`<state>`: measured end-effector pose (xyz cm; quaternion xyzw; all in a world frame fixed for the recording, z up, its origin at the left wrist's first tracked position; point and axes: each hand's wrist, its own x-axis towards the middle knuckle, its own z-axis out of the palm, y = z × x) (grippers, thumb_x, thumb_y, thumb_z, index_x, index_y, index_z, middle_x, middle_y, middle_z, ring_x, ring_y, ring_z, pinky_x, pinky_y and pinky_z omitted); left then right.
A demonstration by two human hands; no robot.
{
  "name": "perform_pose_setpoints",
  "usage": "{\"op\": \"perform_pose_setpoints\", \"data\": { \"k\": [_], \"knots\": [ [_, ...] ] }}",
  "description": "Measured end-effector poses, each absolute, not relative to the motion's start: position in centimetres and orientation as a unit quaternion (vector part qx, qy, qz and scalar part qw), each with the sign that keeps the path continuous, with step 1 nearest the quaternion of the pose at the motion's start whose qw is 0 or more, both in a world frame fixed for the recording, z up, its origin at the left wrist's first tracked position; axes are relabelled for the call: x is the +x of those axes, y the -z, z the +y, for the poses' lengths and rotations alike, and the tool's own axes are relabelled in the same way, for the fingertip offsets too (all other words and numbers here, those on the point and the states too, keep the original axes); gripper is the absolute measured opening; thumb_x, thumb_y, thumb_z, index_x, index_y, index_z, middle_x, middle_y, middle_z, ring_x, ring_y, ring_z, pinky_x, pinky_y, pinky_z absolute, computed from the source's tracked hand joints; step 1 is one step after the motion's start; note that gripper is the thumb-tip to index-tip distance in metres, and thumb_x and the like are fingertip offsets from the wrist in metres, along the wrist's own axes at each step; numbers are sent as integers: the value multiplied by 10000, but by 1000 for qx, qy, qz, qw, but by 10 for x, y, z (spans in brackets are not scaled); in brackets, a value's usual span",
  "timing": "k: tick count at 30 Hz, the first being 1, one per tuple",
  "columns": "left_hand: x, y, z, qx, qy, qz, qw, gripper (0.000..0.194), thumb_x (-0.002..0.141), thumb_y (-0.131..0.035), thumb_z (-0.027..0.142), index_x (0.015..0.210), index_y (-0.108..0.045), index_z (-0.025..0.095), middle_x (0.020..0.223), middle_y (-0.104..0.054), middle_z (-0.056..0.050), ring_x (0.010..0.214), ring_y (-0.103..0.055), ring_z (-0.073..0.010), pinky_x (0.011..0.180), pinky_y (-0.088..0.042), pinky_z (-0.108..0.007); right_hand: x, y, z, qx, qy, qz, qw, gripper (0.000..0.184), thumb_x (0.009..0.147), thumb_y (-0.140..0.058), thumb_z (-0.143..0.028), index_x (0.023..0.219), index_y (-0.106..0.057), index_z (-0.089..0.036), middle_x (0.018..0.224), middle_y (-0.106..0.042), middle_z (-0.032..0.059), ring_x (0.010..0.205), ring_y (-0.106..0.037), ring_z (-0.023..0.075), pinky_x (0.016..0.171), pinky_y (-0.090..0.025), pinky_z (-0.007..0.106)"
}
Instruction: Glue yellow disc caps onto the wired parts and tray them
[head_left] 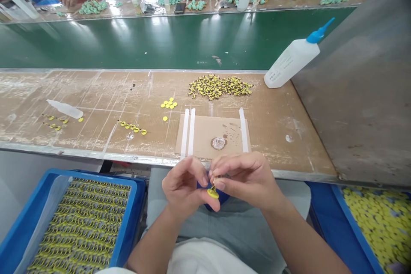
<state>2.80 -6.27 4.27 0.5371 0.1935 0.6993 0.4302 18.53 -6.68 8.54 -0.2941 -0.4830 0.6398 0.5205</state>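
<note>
Left hand (183,186) and right hand (244,178) close together above lap, fingers curled, grips nearly shut on small yellow disc (212,193), glossy and flat, pinched at edge between fingertips and thumb. Close, braced pinch suits fiddly part; hands steady each other. Blue plastic crate (41,192) at left, packed with yellow-and-grey strips. Bench ahead: scuffed cardboard sheet (208,137) with white tape strips, amber-ringed clear blob, probably glue; heap of yellow pieces (220,87); white squeeze bottle (290,63), blue nozzle
</note>
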Motion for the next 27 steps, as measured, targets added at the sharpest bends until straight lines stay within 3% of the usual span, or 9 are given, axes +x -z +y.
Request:
{"op": "perform_pose_setpoints", "data": {
  "k": [3,6,10,14,18,22,27],
  "knots": [
    [25,-51,-63,579,-689,190,394,964,688,-906,333,1513,-409,350,648,-620,71,571,-569,-85,621,-531,-211,186,-86,-67,-282,-647,-480,521,184,780,-818,-100,913,-806,-226,829,-752,67,768,-689,200,715,-577,329],
    [21,-60,-63,618,-671,191,362,1005,700,-906,288,1534,-352,368,649,-638,78,559,-572,-89,618,-529,-216,187,-87,-66,-265,-644,-491,523,210,775,-817,-82,925,-806,-228,815,-752,59,770,-690,202,734,-574,339],
    [15,-64,-64,659,-646,180,339,1080,671,-922,220,1549,-313,375,693,-680,69,595,-602,-106,630,-528,-231,188,-87,-66,-250,-643,-511,512,232,785,-813,-66,946,-802,-233,819,-751,54,782,-690,202,751,-564,343],
    [9,-62,-68,671,-631,186,344,1011,771,-855,211,1572,-258,366,733,-703,44,661,-625,-125,650,-542,-244,189,-87,-65,-243,-645,-521,503,237,792,-808,-61,957,-799,-232,830,-752,52,784,-687,198,763,-557,344],
    [6,-60,-72,685,-621,195,328,1066,771,-851,176,1586,-193,376,752,-715,49,660,-632,-122,667,-553,-255,189,-87,-65,-244,-640,-529,502,226,793,-807,-58,955,-797,-215,820,-750,57,789,-685,200,754,-556,343],
    [5,-60,-73,674,-625,201,339,921,860,-775,237,1574,-221,414,731,-716,36,651,-623,-139,627,-564,-273,188,-87,-64,-257,-639,-530,495,190,790,-817,-84,939,-795,-199,814,-749,63,779,-686,203,750,-562,347],
    [5,-61,-69,687,-624,191,319,1054,763,-858,201,1579,-221,399,710,-701,54,629,-622,-132,613,-553,-249,188,-88,-63,-258,-633,-539,493,174,795,-815,-96,935,-793,-197,813,-748,61,770,-684,195,750,-558,338]
  ]
}}
